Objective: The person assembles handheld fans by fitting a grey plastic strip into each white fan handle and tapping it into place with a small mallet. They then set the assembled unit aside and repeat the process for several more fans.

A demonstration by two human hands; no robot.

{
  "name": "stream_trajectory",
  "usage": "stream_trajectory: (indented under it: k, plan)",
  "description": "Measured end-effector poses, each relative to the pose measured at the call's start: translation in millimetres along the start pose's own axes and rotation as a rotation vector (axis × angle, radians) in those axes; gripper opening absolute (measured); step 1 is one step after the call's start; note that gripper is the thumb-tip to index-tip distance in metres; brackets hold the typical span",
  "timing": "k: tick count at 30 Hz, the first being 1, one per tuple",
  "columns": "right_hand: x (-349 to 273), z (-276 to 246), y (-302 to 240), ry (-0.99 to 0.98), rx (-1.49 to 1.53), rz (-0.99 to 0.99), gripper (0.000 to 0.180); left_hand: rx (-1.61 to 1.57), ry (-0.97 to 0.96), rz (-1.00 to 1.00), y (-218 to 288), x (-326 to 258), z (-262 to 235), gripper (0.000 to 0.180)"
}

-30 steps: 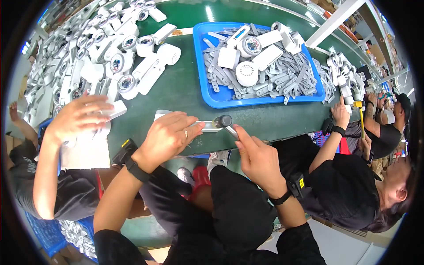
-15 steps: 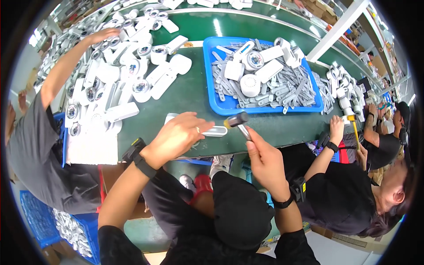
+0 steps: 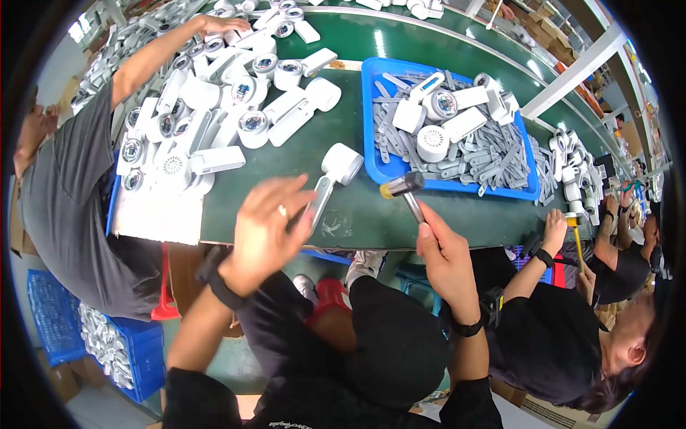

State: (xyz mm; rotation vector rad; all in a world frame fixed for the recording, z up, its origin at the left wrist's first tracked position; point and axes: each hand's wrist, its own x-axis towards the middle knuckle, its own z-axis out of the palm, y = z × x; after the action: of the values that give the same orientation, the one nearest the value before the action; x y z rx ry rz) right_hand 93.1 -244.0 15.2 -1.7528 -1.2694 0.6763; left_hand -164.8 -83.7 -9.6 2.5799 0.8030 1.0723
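Note:
My right hand (image 3: 446, 254) is closed round the metal handle of a small mallet (image 3: 407, 189) with a black and yellow head, raised above the table's front. My left hand (image 3: 271, 218), a little smeared by motion, has its fingers spread beside the handle of a white handheld fan-like unit (image 3: 341, 166). That unit lies on the green table, its round head pointing away from me. Fingertips are at or very near the handle; whether they touch it I cannot tell.
A blue tray (image 3: 369, 143) holds grey strips with several white units on top. Many white units (image 3: 250, 132) are heaped at left, where another person's hand (image 3: 225, 23) reaches. At right, a person holds a yellow-handled hammer (image 3: 577, 243) near more white units.
The white unit has turned from lying sideways under my left hand to pointing away, its round head now uncovered. My left hand has drawn back leftward. The mallet stays in my right hand.

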Motion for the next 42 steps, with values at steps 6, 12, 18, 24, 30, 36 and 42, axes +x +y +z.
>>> stream_trajectory:
  k: [6,12,18,24,30,36,42]
  plan:
    - [32.3,24.8,-16.5,-0.056,-0.241,-0.354,0.037,0.039,0.088,-0.139,4.6,-41.3,28.0,0.039]
    - [49.5,41.0,-40.0,-0.038,-0.414,-0.341,0.034,-0.041,0.097,-0.116,-13.0,-38.4,23.9,0.038]
    - [52.3,51.0,-34.9,0.063,-0.468,-0.38,0.035,-0.046,0.119,-0.126,-12.5,-40.2,26.0,0.036]
    - [56.1,59.3,-31.6,0.015,-0.596,-0.362,0.037,-0.043,0.116,-0.133,-13.8,-36.9,24.8,0.035]
    - [56.4,55.6,-36.7,0.0,-0.676,-0.359,0.035,-0.065,0.103,-0.159,-12.3,-35.9,24.2,0.037]
    - [59.6,47.6,-53.5,0.084,-0.589,-0.419,0.036,-0.073,0.098,-0.169,-12.5,-39.0,24.6,0.038]
    - [62.7,46.9,-50.8,-0.097,-0.808,-0.32,0.042,-0.086,0.08,-0.178,-9.9,-38.6,23.3,0.037]
